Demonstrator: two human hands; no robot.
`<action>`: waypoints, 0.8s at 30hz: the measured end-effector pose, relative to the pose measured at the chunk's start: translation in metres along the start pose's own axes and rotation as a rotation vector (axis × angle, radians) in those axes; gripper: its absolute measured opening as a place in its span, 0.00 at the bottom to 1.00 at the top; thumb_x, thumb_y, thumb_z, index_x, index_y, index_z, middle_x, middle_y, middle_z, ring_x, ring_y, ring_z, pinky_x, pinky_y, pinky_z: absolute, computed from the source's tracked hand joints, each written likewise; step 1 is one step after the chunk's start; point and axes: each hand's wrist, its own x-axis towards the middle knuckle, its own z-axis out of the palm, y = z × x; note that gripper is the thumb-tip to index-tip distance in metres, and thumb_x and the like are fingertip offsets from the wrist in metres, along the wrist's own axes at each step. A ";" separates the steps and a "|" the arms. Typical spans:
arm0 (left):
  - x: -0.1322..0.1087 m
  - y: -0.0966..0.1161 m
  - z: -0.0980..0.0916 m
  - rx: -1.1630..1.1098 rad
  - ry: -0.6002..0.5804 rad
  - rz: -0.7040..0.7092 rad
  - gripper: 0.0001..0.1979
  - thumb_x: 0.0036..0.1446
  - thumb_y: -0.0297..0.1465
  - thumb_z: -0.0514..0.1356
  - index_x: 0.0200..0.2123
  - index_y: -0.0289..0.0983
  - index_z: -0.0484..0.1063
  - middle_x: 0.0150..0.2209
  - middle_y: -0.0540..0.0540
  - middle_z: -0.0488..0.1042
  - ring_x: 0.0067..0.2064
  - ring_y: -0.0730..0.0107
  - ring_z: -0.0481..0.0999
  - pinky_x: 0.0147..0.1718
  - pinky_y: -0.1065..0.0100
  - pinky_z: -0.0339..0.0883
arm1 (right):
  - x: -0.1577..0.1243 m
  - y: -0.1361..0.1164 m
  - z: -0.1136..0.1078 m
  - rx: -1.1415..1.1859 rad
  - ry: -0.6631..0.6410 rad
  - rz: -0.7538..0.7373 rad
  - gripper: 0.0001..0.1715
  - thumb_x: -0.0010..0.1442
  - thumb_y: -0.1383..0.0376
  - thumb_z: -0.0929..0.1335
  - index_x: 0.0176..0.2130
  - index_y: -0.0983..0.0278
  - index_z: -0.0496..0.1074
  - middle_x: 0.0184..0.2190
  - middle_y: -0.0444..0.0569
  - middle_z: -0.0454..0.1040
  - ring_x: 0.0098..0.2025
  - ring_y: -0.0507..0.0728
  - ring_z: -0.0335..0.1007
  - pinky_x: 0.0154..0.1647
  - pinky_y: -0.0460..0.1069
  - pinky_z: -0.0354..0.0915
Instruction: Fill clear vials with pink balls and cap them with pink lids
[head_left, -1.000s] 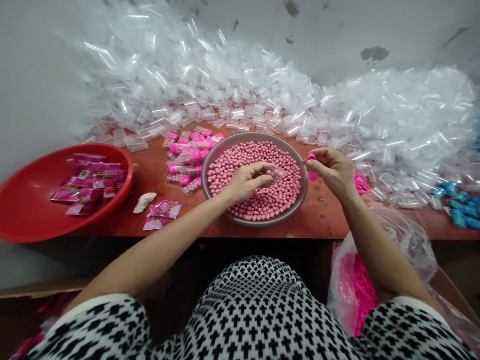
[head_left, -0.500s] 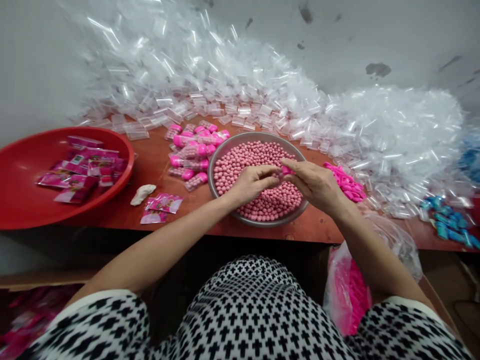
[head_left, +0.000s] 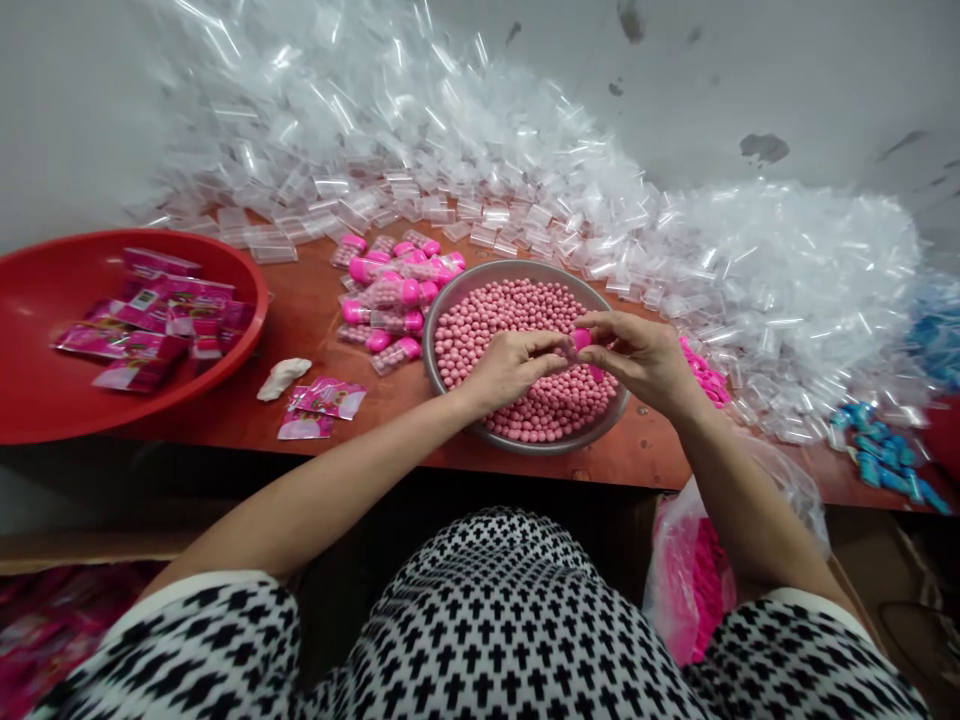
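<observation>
Over a grey bowl point(head_left: 615, 410) of round pink beads point(head_left: 487, 310), my two hands meet at their fingertips. My left hand point(head_left: 514, 370) pinches a small clear tube point(head_left: 561, 350), mostly covered by the fingers. Between the thumb and fingers of my right hand point(head_left: 637, 362) is a bright pink cap point(head_left: 582, 340), at the tube's right end. More pink shows just below the right fingertips. Left of the bowl lies a pile of filled tubes with pink caps point(head_left: 390, 292).
Clear empty tubes point(head_left: 525, 190) are heaped along the wall. A red basin point(head_left: 259, 320) with pink packets stands left, near a whitish lump point(head_left: 283, 380) and loose packets point(head_left: 330, 397). Pink pieces point(head_left: 705, 375) and blue pieces point(head_left: 885, 455) lie right; a plastic bag point(head_left: 671, 590) hangs below.
The fingers of my right hand have shifted, and the pink cap between them shows more clearly. My left hand stays near the same place. The view has shifted slightly.
</observation>
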 end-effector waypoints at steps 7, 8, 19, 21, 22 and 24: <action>-0.004 0.001 0.001 0.132 0.109 0.046 0.09 0.59 0.32 0.64 0.40 0.38 0.84 0.38 0.46 0.84 0.38 0.64 0.82 0.41 0.67 0.73 | -0.005 -0.003 0.001 -0.185 -0.051 -0.176 0.09 0.64 0.60 0.71 0.43 0.61 0.77 0.35 0.48 0.81 0.35 0.55 0.76 0.38 0.49 0.71; -0.004 0.001 0.001 0.163 0.104 0.073 0.09 0.59 0.31 0.64 0.40 0.38 0.84 0.38 0.47 0.85 0.38 0.65 0.82 0.40 0.68 0.73 | -0.007 -0.004 0.001 -0.215 -0.049 -0.215 0.07 0.65 0.61 0.70 0.42 0.61 0.76 0.33 0.47 0.80 0.33 0.54 0.75 0.37 0.48 0.70; -0.001 -0.004 0.003 0.304 0.061 0.138 0.09 0.60 0.30 0.62 0.38 0.39 0.84 0.37 0.47 0.85 0.38 0.65 0.83 0.40 0.68 0.73 | -0.017 0.013 0.018 -0.189 0.068 -0.252 0.09 0.64 0.60 0.71 0.44 0.61 0.78 0.32 0.48 0.79 0.34 0.55 0.75 0.37 0.49 0.70; 0.001 -0.002 0.000 0.095 0.043 0.002 0.10 0.58 0.33 0.64 0.40 0.38 0.84 0.38 0.46 0.84 0.40 0.64 0.82 0.41 0.67 0.75 | -0.015 0.015 0.017 0.024 0.082 -0.112 0.16 0.61 0.56 0.74 0.47 0.59 0.79 0.34 0.47 0.80 0.35 0.56 0.76 0.38 0.50 0.72; 0.002 -0.001 -0.001 -0.024 0.044 -0.060 0.12 0.57 0.34 0.65 0.42 0.37 0.84 0.40 0.45 0.84 0.40 0.63 0.82 0.41 0.66 0.75 | -0.016 0.016 0.015 0.162 0.085 -0.032 0.21 0.59 0.53 0.75 0.49 0.58 0.79 0.36 0.47 0.81 0.37 0.56 0.77 0.40 0.51 0.73; 0.005 0.001 -0.004 -0.239 0.070 -0.152 0.17 0.53 0.38 0.69 0.44 0.35 0.83 0.41 0.42 0.84 0.40 0.62 0.82 0.39 0.64 0.77 | -0.020 0.016 0.012 0.454 0.095 0.115 0.30 0.51 0.50 0.79 0.52 0.55 0.77 0.43 0.46 0.82 0.40 0.56 0.78 0.42 0.52 0.74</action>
